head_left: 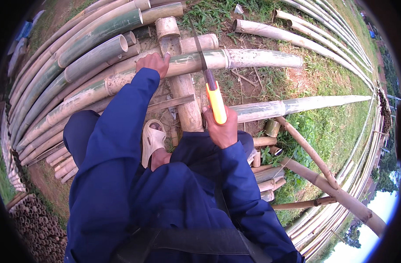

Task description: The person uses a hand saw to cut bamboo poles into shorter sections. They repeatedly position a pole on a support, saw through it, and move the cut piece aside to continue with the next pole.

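Observation:
My right hand (pixel 222 129) is closed around the orange-and-yellow handle of a hand saw (pixel 215 100). The saw's thin blade points away from me and lies across a thick green-brown bamboo pole (pixel 257 58), touching it or just above it; I cannot tell which. To the left of the blade, my left hand (pixel 154 65) grips the same pole from above, thumb out along its top. This pole runs left to right over a thicker bamboo crosspiece (pixel 185 101). Any cut in the pole is too fine to make out.
Many bamboo poles (pixel 99 48) are stacked on the left. Another pole (pixel 305 104) stretches right beyond my right hand. My sandalled foot (pixel 154 142) stands beside the crosspiece. A propped bamboo frame (pixel 312 175) and short offcuts (pixel 270 175) are at the lower right.

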{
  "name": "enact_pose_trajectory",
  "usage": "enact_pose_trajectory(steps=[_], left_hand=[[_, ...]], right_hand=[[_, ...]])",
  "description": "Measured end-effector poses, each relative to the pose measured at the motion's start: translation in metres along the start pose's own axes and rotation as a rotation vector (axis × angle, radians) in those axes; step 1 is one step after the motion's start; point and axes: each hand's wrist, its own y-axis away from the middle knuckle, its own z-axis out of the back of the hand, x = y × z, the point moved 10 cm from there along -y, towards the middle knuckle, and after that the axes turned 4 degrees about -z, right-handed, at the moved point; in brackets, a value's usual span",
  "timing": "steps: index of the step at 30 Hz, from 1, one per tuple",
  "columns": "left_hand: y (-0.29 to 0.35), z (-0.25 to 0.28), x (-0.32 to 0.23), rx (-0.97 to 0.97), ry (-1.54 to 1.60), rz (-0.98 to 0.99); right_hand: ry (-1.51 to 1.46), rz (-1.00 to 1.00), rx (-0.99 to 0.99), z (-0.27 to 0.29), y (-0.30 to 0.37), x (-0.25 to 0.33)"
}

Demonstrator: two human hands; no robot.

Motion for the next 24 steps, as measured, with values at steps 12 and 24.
enact_pose_trajectory(steps=[12, 24], left_hand=[[0.005, -0.01, -0.003, 0.058, 0.021, -0.006], [0.003, 0.0, -0.003, 0.076, -0.034, 0.018]], right_hand=[[0.124, -0.068, -0.011, 0.031, 0.042, -0.016], [0.023, -0.094, 0.011, 0.054, 0.119, -0.006]])
